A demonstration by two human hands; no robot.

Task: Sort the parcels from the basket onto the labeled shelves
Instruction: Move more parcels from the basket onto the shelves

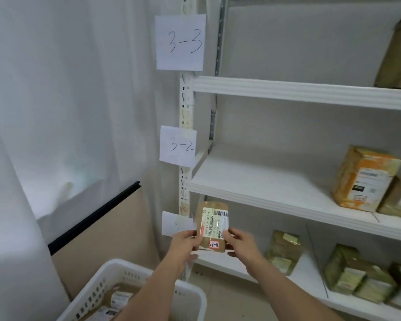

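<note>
Parcel (212, 225) position: raised upright before the shelves (287, 93), beside the 3-2 sign (177, 146). Your left hand (186, 242) and right hand (237, 240) pinch its lower corners, turning its label toward you, probably for reading. Basket (130, 272) sits below.

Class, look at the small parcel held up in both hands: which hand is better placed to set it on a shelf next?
Probably the right hand: it grips the parcel on the side nearest the shelves, while the left hand is toward the upright.
</note>
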